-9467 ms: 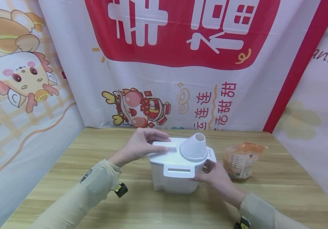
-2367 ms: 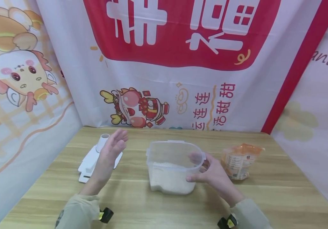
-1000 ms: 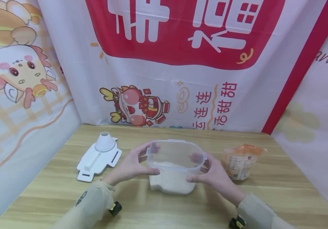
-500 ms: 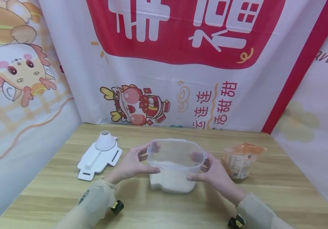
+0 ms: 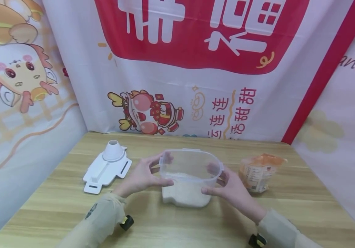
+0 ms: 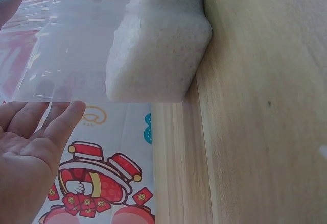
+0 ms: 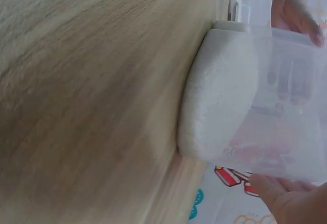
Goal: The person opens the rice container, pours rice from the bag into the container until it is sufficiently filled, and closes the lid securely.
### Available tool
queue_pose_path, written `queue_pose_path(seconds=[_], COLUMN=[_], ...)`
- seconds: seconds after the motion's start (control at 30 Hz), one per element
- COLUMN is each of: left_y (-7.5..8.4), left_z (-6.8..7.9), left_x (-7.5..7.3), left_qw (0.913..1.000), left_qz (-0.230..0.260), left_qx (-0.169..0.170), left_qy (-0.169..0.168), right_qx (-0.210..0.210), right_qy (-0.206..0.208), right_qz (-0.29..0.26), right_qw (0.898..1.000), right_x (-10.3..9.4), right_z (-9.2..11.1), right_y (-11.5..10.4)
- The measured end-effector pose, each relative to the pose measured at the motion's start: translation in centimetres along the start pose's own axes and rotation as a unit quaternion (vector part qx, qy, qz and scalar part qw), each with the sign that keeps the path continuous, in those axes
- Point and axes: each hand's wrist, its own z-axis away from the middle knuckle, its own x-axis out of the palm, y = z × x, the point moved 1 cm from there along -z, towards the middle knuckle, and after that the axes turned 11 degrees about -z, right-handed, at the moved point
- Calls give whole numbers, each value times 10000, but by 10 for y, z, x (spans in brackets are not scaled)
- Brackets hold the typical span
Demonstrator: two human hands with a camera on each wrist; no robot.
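A clear plastic storage container (image 5: pixel 191 163) stands upright and uncovered on the table, partly filled with white grains (image 5: pixel 185 194) that look like rice. My left hand (image 5: pixel 141 175) holds its left side, thumb at the front and fingers round towards the back. On the opposite side, my right hand (image 5: pixel 233 187) grips it the same way. In the left wrist view the grains (image 6: pixel 156 55) lie in the container's lower part. The right wrist view shows both hands at the container walls (image 7: pixel 286 96). Left of them lies the white lid (image 5: pixel 104 174) with its cone-shaped spout.
An orange and clear plastic bag (image 5: pixel 259 174) with a printed label stands to the right, close behind my right hand. The wooden table (image 5: pixel 177 229) ends at a printed cloth backdrop (image 5: pixel 177 79), with further cloth on both sides.
Earlier the lid sat on the container; it now lies at the left. My left hand left the lid and came to the container's side. Over the last second, both hands hold almost still.
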Motion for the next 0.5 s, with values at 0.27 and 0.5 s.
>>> queue_pose_path(seconds=[0.27, 0.5], left_y=[1, 0], left_z=[1, 0], left_x=[-1, -2], left_qw=[10000, 9999], left_qz=[-4, -130], left_qx=[-53, -44], left_qy=[-20, -42], right_qx=[-239, -796], right_qy=[204, 583], right_qz=[544, 829], right_qw=[9980, 9917], right_x=[-6, -17], right_z=[10, 24], right_y=[-14, -32])
